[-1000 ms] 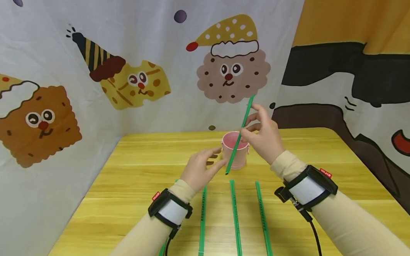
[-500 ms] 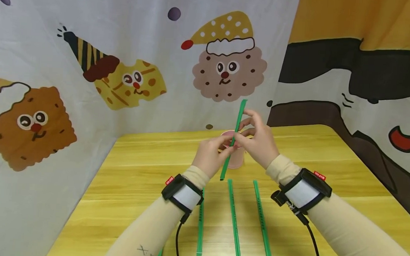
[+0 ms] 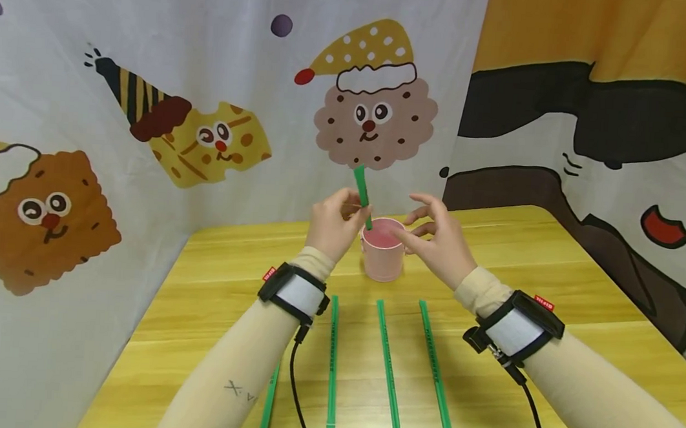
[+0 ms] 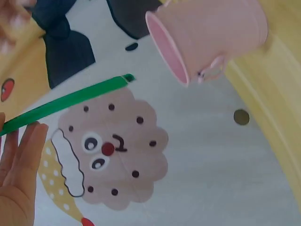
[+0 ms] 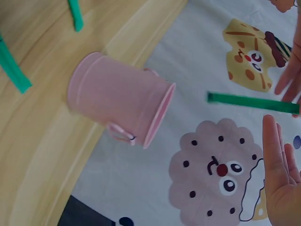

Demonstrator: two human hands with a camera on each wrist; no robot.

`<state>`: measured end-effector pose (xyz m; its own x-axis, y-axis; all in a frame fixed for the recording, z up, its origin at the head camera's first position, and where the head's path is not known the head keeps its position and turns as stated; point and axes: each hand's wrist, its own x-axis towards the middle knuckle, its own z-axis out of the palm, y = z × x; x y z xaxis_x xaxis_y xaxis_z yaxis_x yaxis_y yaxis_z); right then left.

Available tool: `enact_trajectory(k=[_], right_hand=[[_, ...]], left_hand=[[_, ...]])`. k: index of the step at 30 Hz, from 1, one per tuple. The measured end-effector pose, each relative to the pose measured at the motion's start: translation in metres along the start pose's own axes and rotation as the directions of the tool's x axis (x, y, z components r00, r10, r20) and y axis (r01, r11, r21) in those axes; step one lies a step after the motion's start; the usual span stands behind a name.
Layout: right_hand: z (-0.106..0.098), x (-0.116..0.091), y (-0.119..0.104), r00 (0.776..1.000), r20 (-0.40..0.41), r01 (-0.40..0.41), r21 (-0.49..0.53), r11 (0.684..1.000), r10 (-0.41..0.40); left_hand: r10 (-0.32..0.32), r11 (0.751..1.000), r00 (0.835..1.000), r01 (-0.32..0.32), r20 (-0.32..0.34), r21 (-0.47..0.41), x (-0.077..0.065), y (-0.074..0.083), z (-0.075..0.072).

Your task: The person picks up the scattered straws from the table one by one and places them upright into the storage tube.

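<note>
My left hand pinches a green wrapped straw between thumb and fingers, slightly tilted, at the left of the pink bucket. In the left wrist view, the lower end of the straw points towards the bucket's mouth, with a gap between them. My right hand is beside the bucket's right rim, fingers spread and parted, holding nothing. The right wrist view shows its palm below the held straw.
Several more green wrapped straws with dark print lie spaced apart on the wooden table, nearer to me than the bucket. A cartoon-printed curtain hangs behind the table. Cables trail from both wrist straps.
The straw has passed from my right hand to my left. My left hand has carried it left and up to the bucket's left side; the right hand has let go.
</note>
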<state>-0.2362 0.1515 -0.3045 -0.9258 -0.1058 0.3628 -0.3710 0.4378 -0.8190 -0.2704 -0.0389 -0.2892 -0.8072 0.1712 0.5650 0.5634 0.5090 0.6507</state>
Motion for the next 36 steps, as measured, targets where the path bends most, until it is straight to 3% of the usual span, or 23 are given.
enact_trajectory(k=[4,8,12,19,22,25,28,36], right_hand=[[-0.004,-0.004,0.005,1.0,-0.003,-0.015,0.009,1.0,0.015],[-0.007,-0.007,0.01,1.0,-0.012,-0.028,0.001,1.0,0.028],[-0.008,-0.01,0.014,0.999,-0.02,-0.038,-0.019,0.999,0.038],[-0.009,-0.017,0.022,0.999,-0.024,-0.036,-0.033,0.999,0.035],[-0.009,-0.018,0.025,0.999,-0.022,-0.047,-0.035,0.998,0.046],[-0.009,-0.02,0.028,0.998,-0.025,-0.054,-0.039,0.998,0.053],[-0.009,-0.021,0.03,0.999,-0.024,-0.049,-0.043,0.998,0.048],[-0.012,-0.023,0.036,0.998,-0.022,-0.052,-0.035,0.998,0.051]], left_hand=[[0.009,0.999,0.999,-0.007,-0.031,0.047,0.014,-0.005,0.003],[-0.028,0.994,0.999,0.026,0.017,0.104,0.019,-0.011,0.012],[-0.083,0.989,0.995,0.074,0.061,0.128,0.013,-0.021,0.027],[-0.086,0.972,0.991,0.06,0.106,0.228,-0.005,-0.046,0.05],[-0.079,0.939,0.986,0.023,0.149,0.344,-0.01,-0.055,0.058],[-0.051,0.879,0.981,-0.045,0.188,0.475,-0.015,-0.062,0.064],[-0.045,0.845,0.976,-0.077,0.215,0.529,-0.018,-0.065,0.069],[-0.16,0.888,0.961,0.04,0.226,0.459,-0.022,-0.061,0.072]])
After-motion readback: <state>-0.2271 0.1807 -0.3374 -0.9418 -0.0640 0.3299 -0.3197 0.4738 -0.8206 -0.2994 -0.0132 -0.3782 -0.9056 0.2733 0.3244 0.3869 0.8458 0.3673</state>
